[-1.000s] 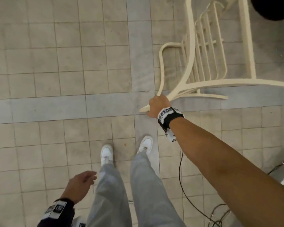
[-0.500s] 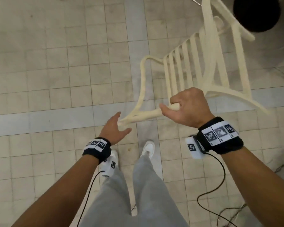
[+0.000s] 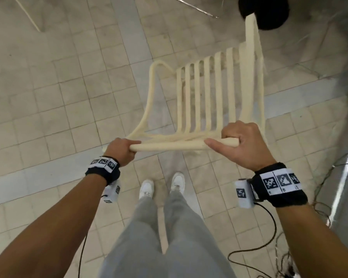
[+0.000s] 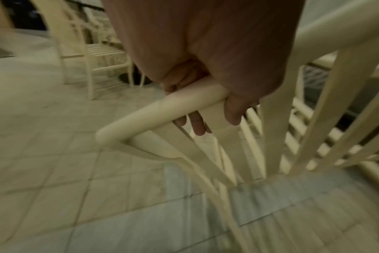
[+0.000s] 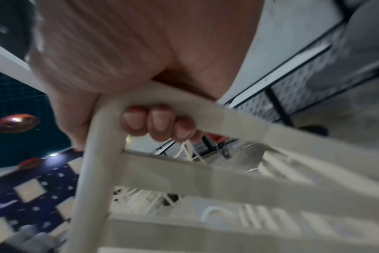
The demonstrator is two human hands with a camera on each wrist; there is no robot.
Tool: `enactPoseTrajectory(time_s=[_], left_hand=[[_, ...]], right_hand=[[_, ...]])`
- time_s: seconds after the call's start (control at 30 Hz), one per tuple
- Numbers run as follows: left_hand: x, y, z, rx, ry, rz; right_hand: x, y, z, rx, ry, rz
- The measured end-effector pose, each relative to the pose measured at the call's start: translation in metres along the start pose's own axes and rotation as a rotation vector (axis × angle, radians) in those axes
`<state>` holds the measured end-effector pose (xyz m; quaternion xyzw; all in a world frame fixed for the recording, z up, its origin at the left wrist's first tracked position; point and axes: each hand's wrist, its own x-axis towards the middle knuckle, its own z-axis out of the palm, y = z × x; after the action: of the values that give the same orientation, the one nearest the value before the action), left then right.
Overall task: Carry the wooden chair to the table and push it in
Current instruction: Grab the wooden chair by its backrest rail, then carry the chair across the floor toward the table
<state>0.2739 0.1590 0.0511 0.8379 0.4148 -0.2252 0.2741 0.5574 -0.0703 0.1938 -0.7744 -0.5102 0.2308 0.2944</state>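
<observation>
Chair held by both hands

Chair (image 3: 209, 93) fills the frame's centre, tilted over the tiled floor (image 3: 58, 97). I see my left hand (image 3: 120, 150) and right hand (image 3: 240, 146) each clenched round its top rail (image 3: 169, 146), above my shoes (image 3: 147, 188).

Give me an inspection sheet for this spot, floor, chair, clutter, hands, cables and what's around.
Surface: tiled floor, pale squares with grey bands.
Job's things: wooden chair, cream, slatted, held by its top rail; table not clearly seen.
Clutter: nothing seen.
Hands: left hand grips the rail's left end; right hand grips the right end.
Cables: black cables run from both wristbands; more lie on the floor at right.
Surroundings: another cream chair in the left wrist view; round black object beyond the chair.
</observation>
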Motion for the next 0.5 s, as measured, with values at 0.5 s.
enactPoseTrajectory(time_s=[0.5], left_hand=[[-0.022, 0.151, -0.036, 0.54, 0.058, 0.446]], right_hand=[[-0.189, 0.113, -0.02, -0.235, 0.115, 0.548]])
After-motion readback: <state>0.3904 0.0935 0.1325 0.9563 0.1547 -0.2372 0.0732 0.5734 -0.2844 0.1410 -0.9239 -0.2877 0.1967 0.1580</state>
